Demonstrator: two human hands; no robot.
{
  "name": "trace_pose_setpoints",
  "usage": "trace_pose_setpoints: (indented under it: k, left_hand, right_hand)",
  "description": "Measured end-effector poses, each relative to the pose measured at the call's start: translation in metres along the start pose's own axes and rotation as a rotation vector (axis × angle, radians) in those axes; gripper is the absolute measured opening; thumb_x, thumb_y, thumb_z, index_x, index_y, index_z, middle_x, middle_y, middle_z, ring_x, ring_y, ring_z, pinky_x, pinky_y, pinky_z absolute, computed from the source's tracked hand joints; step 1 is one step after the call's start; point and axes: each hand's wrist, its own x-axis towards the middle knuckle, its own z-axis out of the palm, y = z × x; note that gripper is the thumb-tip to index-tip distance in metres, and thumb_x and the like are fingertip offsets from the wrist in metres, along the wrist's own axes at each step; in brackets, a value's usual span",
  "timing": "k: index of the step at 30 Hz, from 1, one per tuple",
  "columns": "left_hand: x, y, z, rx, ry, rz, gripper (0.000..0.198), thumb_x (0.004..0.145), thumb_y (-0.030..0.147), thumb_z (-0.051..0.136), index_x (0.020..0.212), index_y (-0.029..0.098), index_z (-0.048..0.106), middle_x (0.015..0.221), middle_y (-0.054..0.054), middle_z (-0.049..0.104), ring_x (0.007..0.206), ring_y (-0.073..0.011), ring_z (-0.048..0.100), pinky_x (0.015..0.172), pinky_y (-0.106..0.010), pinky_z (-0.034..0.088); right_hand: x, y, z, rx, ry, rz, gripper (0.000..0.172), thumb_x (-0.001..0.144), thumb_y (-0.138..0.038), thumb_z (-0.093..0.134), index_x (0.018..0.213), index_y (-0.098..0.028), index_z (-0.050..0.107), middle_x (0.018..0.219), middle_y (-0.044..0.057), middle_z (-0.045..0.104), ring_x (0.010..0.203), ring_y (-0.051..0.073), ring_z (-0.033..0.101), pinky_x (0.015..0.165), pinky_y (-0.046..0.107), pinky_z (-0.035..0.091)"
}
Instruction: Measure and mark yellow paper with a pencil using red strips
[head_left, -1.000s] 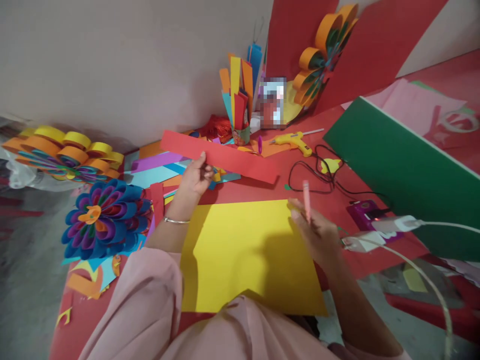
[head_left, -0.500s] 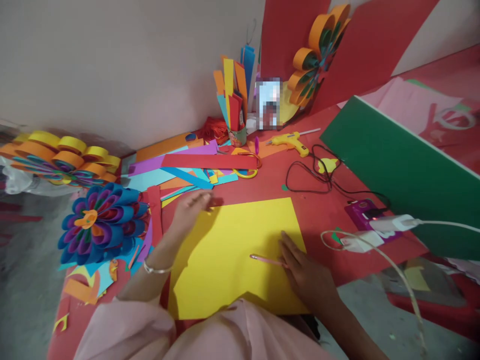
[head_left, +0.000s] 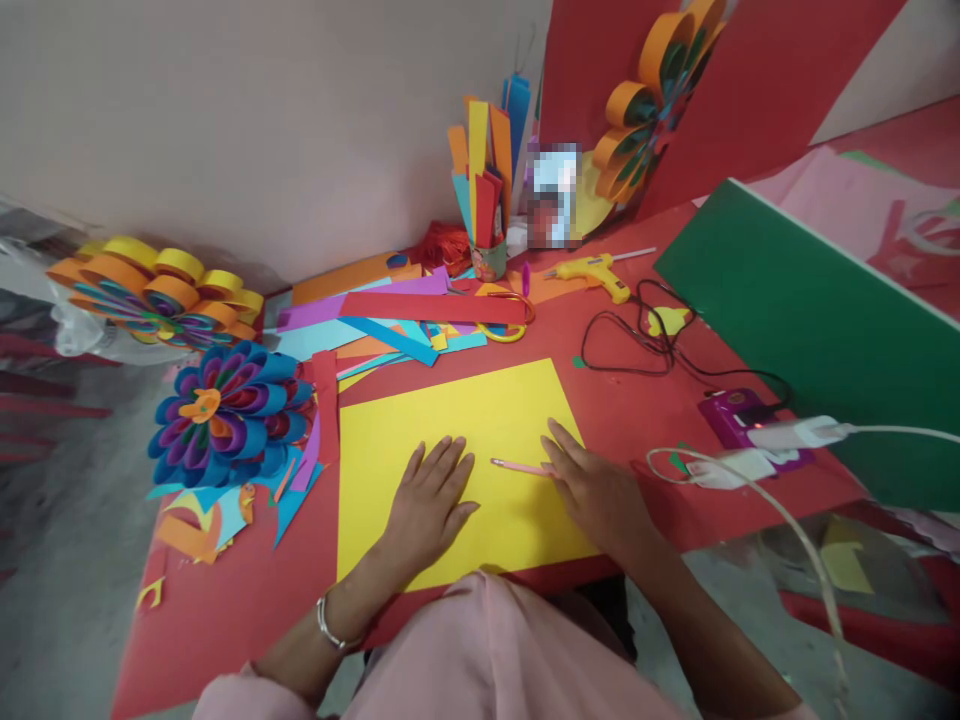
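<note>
A sheet of yellow paper [head_left: 420,410] lies in front of me on the red table. My left hand [head_left: 431,500] rests on it palm down, fingers spread, holding nothing. On the sheet's right side is my right hand [head_left: 600,495], its forefingers stretched toward the upper edge. A pink pencil [head_left: 521,467] sticks out leftward from that hand, held near the thumb, with its eraser end showing; its other end is hidden by the hand.
Paper strips and yellow-handled scissors [head_left: 506,330] lie beyond the sheet. A yellow glue gun [head_left: 596,273] has a black cord trailing to a purple power strip [head_left: 731,415]. Quilled paper flowers [head_left: 232,415] stand left. A green board [head_left: 817,340] leans at right.
My left hand has come down from beyond the paper's upper left corner onto the sheet and spread flat. The sheet has shifted and turned slightly; the right hand still has the pencil.
</note>
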Motion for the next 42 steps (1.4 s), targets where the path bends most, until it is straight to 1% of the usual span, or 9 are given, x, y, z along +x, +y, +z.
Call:
trace_pose_setpoints:
  k: [4,10,14,19,24,27,32,37,42]
  left_hand:
    - [-0.003,0.009,0.002,0.024,-0.004,-0.040,0.057,0.102,0.039,0.054,0.155,0.019,0.049,0.163,-0.014,0.046,0.153,-0.0324,0.043,0.128,-0.057,0.031]
    - [0.008,0.005,-0.018,-0.021,-0.039,-0.001,0.047,0.102,0.039,0.056,0.145,0.019,0.059,0.157,-0.015,0.053,0.145,-0.0357,0.053,0.118,-0.058,0.044]
    - [0.037,-0.019,-0.044,-0.176,0.004,0.030,0.025,0.103,0.037,0.056,0.118,0.025,0.073,0.125,-0.009,0.077,0.113,-0.0269,0.074,0.098,-0.044,0.059]
    - [0.094,-0.056,-0.060,-0.085,0.040,0.004,0.024,0.104,0.035,0.053,0.111,0.024,0.074,0.107,-0.007,0.080,0.098,-0.0230,0.075,0.085,-0.036,0.057]
    - [0.148,-0.103,-0.057,0.093,0.040,-0.089,0.027,0.102,0.024,0.049,0.099,0.021,0.075,0.104,-0.011,0.078,0.099,-0.0253,0.071,0.086,-0.039,0.054]
    - [0.177,-0.126,-0.052,0.142,0.048,-0.104,0.024,0.098,0.021,0.053,0.111,0.019,0.074,0.118,-0.013,0.074,0.111,-0.0280,0.066,0.093,-0.042,0.051]
    - [0.217,-0.139,-0.036,0.228,-0.005,-0.077,0.032,0.093,0.019,0.059,0.123,0.016,0.069,0.128,-0.018,0.069,0.117,-0.0348,0.059,0.092,-0.049,0.048]
    - [0.229,-0.145,-0.018,0.264,-0.011,-0.056,0.026,0.097,0.018,0.052,0.109,0.012,0.074,0.113,-0.021,0.074,0.108,-0.0352,0.063,0.083,-0.047,0.048]
    - [0.215,-0.155,-0.024,0.206,0.179,-0.105,0.035,0.100,0.017,0.048,0.125,0.016,0.073,0.126,-0.016,0.075,0.106,-0.0293,0.071,0.084,-0.042,0.054]
  right_hand:
    - [-0.014,0.004,0.000,-0.035,0.058,0.088,0.041,0.101,-0.018,0.047,0.137,-0.019,0.066,0.152,0.010,0.059,0.095,0.020,0.079,0.054,0.024,0.059]
    - [-0.022,0.005,0.001,-0.022,0.049,0.092,0.043,0.101,-0.019,0.046,0.139,-0.018,0.066,0.152,0.011,0.059,0.093,0.022,0.080,0.056,0.027,0.062]
    - [-0.018,0.006,-0.001,-0.022,0.102,0.063,0.040,0.104,-0.021,0.044,0.133,-0.017,0.070,0.146,0.011,0.064,0.089,0.021,0.080,0.055,0.027,0.061]
    - [-0.017,0.008,-0.004,-0.030,0.242,0.012,0.037,0.107,-0.024,0.043,0.122,-0.013,0.074,0.134,0.009,0.073,0.085,0.019,0.080,0.049,0.026,0.056]
    - [-0.013,0.012,-0.003,-0.032,0.292,-0.064,0.037,0.108,-0.024,0.041,0.117,-0.016,0.076,0.121,0.008,0.078,0.084,0.018,0.080,0.049,0.024,0.056]
    - [-0.005,0.011,-0.004,-0.030,0.292,-0.093,0.038,0.107,-0.023,0.040,0.115,-0.017,0.077,0.119,0.008,0.079,0.083,0.017,0.080,0.048,0.023,0.056]
    - [0.005,0.008,-0.005,-0.005,0.277,-0.100,0.039,0.108,-0.022,0.040,0.115,-0.017,0.078,0.123,0.009,0.078,0.089,0.019,0.080,0.058,0.023,0.061]
    - [0.005,0.010,-0.006,-0.004,0.267,-0.100,0.039,0.106,-0.019,0.040,0.116,-0.016,0.078,0.123,0.010,0.077,0.089,0.018,0.080,0.062,0.023,0.062]
    - [-0.007,0.014,-0.002,-0.067,0.229,-0.116,0.042,0.104,-0.016,0.038,0.115,-0.014,0.079,0.125,0.010,0.077,0.077,0.017,0.080,0.048,0.022,0.057]
